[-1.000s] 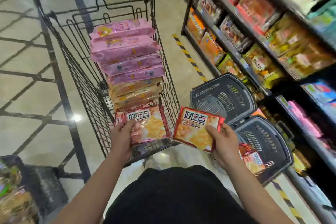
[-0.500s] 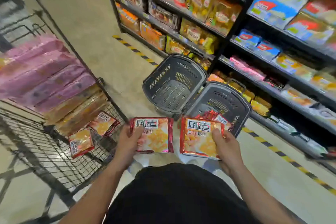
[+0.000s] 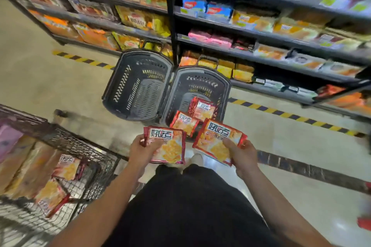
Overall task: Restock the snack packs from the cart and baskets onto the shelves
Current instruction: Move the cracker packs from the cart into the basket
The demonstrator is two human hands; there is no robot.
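Note:
My left hand [image 3: 141,149] grips a red snack pack [image 3: 169,147] by its left edge. A second red snack pack [image 3: 215,142] is held in my right hand [image 3: 242,155], thumb on its front. Both packs hang at waist height over the floor. Just beyond them the right grey basket [image 3: 222,86] holds two more red packs [image 3: 202,108]. The left grey basket [image 3: 138,86] looks empty. At the lower left the wire cart [image 3: 66,138] carries red packs [image 3: 67,168] and stacked tan and pink packs. The shelves [image 3: 261,36] stand ahead, stocked with packs.
Yellow-black hazard tape [image 3: 291,115] runs along the floor at the foot of the shelves. The baskets stand on the floor against the shelf upright [image 3: 170,16]. A dark floor stripe [image 3: 311,170] crosses at right. Open tiled floor lies to the left of the baskets.
The view has swung right from the cart to face the shelves and baskets. Both hands kept their packs and carried them away from the cart toward the baskets.

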